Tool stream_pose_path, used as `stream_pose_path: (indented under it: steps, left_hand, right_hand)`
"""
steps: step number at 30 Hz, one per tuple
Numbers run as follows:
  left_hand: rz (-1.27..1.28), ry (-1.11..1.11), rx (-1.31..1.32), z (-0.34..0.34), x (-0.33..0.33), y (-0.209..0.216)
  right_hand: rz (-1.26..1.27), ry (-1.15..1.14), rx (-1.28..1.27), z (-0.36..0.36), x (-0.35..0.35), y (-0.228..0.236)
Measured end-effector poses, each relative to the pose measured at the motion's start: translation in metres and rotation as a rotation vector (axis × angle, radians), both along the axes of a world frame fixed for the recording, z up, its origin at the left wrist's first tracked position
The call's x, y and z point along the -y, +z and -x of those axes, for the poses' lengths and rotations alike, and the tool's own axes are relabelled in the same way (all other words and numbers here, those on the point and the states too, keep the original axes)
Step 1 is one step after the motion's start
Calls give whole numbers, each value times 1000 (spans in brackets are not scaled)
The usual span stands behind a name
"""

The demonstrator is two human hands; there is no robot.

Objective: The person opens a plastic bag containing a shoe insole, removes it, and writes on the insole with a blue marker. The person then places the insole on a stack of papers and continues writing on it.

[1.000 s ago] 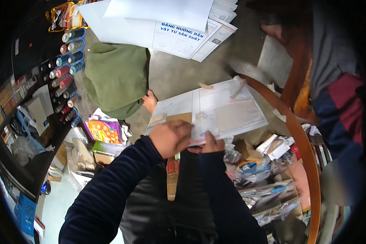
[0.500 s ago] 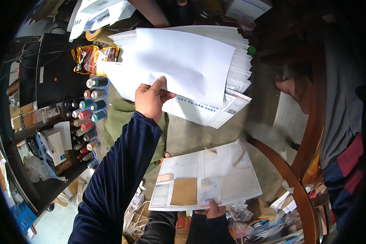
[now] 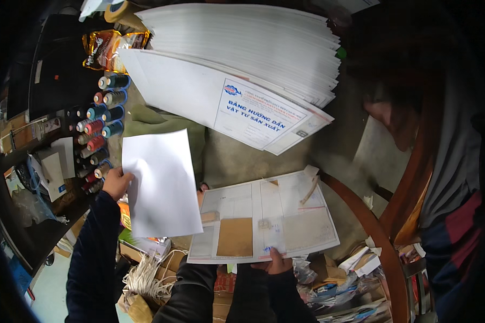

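My left hand pinches a plain white sheet of paper by its left edge, holding it upright at left of centre. Its thumb lies on the front of the page. Below centre, my right hand grips the lower edge of a large white sample card, thumb on top, fingers underneath. On that card are a brown swatch, a pale grey swatch and a short beige strip. Farther off stands a thick stack of white sheets, with a blue-printed card at its front.
Several thread cones stand in rows along the left, beside a dark shelf. A shiny snack packet lies by the stack. Curved wooden furniture and another person's grey-clad leg are at right. White cord lies bundled below.
My left hand has carried the white sheet from in front of the stack down and to the left, uncovering the blue-printed card. The sample card in my right hand has shifted slightly left.
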State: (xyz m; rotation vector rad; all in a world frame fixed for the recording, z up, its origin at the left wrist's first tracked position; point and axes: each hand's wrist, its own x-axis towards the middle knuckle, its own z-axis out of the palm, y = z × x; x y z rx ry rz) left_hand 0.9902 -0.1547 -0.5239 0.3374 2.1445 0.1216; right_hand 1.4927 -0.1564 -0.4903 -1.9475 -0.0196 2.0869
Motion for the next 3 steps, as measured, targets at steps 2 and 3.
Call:
stream_pose_path:
  steps: [2,3]
  left_hand:
    - [271,-690,-288,2,-4,-6]
    - [278,-811,-396,-6,-6,-12]
  right_hand:
    - [45,-89,-47,1,-9,-10]
    - [33,-101,-57,2,-10,-14]
